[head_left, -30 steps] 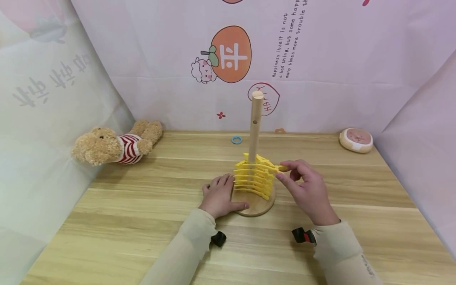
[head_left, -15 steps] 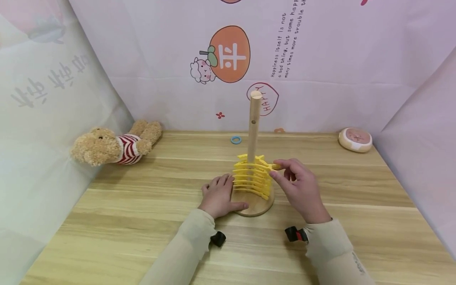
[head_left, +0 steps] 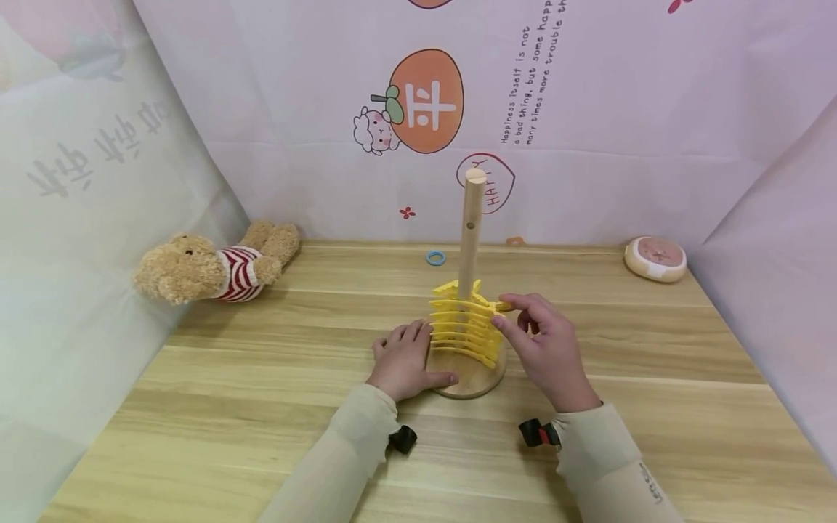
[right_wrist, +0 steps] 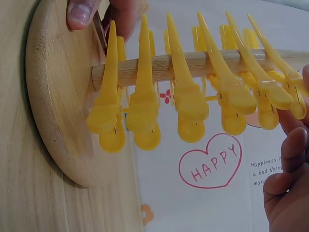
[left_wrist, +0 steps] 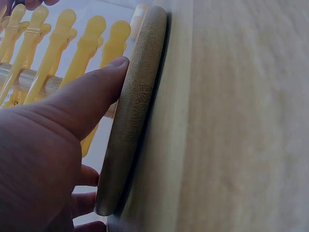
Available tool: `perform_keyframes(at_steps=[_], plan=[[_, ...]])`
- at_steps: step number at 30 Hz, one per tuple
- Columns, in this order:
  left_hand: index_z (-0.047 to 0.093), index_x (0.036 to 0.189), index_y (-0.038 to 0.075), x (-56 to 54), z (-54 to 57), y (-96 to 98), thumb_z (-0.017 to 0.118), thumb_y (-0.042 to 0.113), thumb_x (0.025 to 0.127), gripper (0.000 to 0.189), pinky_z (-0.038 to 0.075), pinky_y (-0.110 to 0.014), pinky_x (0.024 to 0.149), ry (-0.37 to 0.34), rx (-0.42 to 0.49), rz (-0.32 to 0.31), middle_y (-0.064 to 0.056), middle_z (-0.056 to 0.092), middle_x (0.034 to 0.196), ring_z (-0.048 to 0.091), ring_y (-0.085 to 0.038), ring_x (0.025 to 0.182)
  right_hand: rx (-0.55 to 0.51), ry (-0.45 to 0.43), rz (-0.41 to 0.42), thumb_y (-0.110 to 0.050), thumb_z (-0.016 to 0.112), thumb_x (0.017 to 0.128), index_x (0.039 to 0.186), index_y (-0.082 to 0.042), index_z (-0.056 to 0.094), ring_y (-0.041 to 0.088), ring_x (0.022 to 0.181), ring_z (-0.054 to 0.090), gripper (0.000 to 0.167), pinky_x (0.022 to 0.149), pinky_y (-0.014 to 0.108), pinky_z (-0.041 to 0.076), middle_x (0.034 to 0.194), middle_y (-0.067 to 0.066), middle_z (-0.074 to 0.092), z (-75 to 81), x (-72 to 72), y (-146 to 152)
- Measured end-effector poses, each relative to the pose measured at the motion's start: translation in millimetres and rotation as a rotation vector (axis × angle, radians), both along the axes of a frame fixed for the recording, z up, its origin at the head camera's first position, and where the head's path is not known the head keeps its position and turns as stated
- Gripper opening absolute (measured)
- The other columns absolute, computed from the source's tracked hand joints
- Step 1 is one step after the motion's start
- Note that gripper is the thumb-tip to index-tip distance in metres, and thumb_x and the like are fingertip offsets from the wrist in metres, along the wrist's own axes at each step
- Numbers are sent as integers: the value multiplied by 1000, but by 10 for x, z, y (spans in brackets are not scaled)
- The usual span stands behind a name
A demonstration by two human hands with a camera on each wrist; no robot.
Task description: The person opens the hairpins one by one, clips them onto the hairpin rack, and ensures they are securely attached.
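A wooden stand has a round base (head_left: pixel 471 383) and an upright post (head_left: pixel 471 247) with a small hole near its top. Several yellow hair clips (right_wrist: pixel 190 99) are clamped on the post one above another, their handle ends toward the right. My left hand (head_left: pixel 404 363) rests over the left side of the base, fingers spread, its thumb (left_wrist: pixel 104 82) pressing the top near the rim. At the uppermost hair clip (right_wrist: pixel 291 79), my right hand (head_left: pixel 546 345) pinches the handle end between thumb and index finger. That clip's long prongs lie across the post.
A teddy bear (head_left: pixel 238 272) in a striped sweater lies at the back left of the table (head_left: pixel 261 450). Behind the post sits a small blue ring (head_left: pixel 435 258), and a round pink-topped object (head_left: pixel 656 258) stands at the back right. A printed cloth (head_left: pixel 588 87) hangs behind.
My right hand has moved left toward the post with the uppermost hair clip, and that clip now lines up with those below. The left hand has stayed on the base.
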State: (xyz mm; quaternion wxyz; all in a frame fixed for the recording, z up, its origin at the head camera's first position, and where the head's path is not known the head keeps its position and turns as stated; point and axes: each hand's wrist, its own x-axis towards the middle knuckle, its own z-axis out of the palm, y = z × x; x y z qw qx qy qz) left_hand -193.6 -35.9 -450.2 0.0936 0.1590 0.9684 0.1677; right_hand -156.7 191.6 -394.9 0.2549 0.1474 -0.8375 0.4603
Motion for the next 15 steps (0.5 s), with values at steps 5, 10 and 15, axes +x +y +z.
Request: perform_keyframes(at_steps=[5,10,15], plan=[[34,157,14,9,-2,-8,67,77,77,107,24,-63,107,-2,-4,0,-6,33,161,27,-33,146,-13,-18,-16,-12,77,90,118,-9,72,13,72,48,29,54,25,35,85,-4,59,1,16,-13],[35,157,15,3,-21,-10,68,77,76,107,24,-63,107,2,9,11,-5,33,161,27,-33,146,-7,-31,-27,-15,76,91,121,-10,72,12,75,49,31,56,24,36,86,-4,60,0,14,-14],[32,158,16,-9,-122,-27,66,77,78,106,21,-63,109,8,75,6,-6,30,163,26,-32,148,-18,-60,13,-16,75,92,135,-12,64,15,90,56,45,72,27,39,114,1,66,-37,17,34]])
